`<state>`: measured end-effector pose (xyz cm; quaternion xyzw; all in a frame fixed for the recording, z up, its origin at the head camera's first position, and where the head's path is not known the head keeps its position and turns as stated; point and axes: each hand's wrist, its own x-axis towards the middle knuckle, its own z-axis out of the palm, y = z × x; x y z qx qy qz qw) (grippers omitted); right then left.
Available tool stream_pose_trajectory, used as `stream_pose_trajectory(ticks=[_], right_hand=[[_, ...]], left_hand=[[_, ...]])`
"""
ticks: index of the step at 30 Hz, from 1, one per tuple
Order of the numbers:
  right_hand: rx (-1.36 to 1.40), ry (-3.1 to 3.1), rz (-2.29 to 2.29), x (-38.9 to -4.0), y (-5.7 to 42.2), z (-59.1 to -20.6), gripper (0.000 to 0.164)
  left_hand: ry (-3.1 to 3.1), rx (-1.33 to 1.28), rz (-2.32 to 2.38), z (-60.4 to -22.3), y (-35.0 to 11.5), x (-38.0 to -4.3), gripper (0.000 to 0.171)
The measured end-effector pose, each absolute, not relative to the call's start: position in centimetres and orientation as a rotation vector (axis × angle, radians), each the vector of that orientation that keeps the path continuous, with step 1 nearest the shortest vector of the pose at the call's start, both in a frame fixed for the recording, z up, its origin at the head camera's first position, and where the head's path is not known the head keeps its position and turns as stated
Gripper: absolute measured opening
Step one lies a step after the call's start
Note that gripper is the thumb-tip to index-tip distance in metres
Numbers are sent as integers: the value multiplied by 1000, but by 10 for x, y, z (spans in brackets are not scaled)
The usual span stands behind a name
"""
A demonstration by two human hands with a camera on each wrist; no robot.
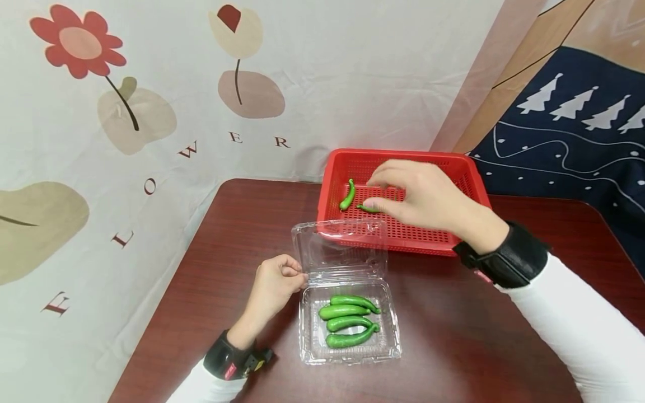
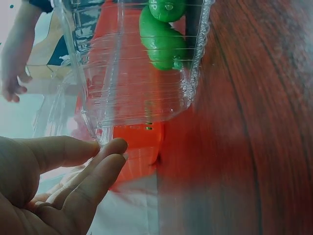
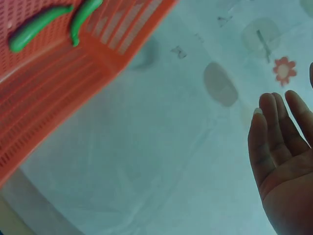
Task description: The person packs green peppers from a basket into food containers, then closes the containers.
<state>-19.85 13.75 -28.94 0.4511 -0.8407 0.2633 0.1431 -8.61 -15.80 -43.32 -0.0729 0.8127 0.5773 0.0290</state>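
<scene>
My left hand pinches the hinge corner of a clear plastic clamshell box between thumb and fingertips; the left wrist view shows that grip up close. The lid stands raised, leaning toward the basket. Several green peppers lie side by side in the box's base. Above the red basket hovers my right hand, fingers apart and holding nothing. One green pepper lies in the basket's left part; a second pepper is partly hidden behind the right thumb.
Both containers stand on a dark reddish-brown table. Behind it hangs a pale cloth with flower prints. A navy cloth with white trees is at the right. The lid's far edge overlaps the basket's front wall in the head view.
</scene>
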Motion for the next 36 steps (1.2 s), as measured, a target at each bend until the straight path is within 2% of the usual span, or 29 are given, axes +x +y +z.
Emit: stream_pose_trajectory(ticks=[9, 20, 29, 36], right_hand=[[1097, -2760, 667, -256, 131, -295, 44], [1076, -3029, 500, -310, 133, -341, 47], [1060, -3260, 387, -320, 131, -380, 47], [1056, -3331, 240, -325, 137, -401, 32]], left_hand=[[2511, -234, 1777, -435, -158, -87, 14], [2524, -205, 1777, -434, -158, -88, 14], [2542, -222, 1751, -433, -159, -88, 14], [2541, -224, 1751, -433, -159, -88, 14]])
